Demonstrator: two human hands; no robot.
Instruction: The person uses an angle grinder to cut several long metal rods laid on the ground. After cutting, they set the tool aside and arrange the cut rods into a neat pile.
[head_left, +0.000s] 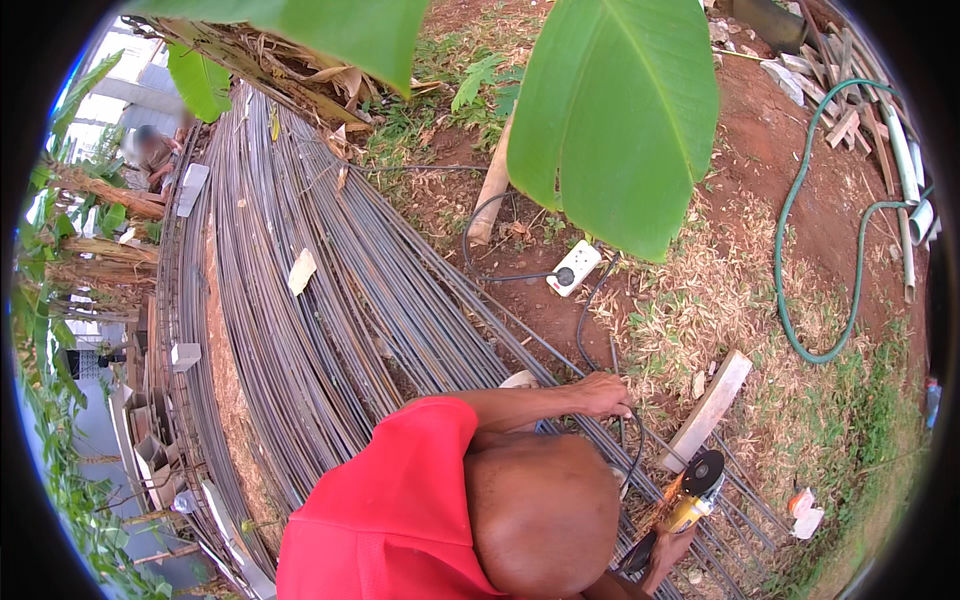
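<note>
The wearer's own hands are out of view; their state cannot be told. At lower right, a co-worker's hand [672, 549] grips a yellow angle grinder [688, 514], sparking among steel bars [330, 290].

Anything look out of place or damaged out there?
The white power socket strip lies on bare soil beside dry leaves, an odd spot for plugged-in electrics. Orange sparks fly at the black disc of the yellow angle grinder, near the co-worker's bare hand. No spill or breakage is evident.
</note>
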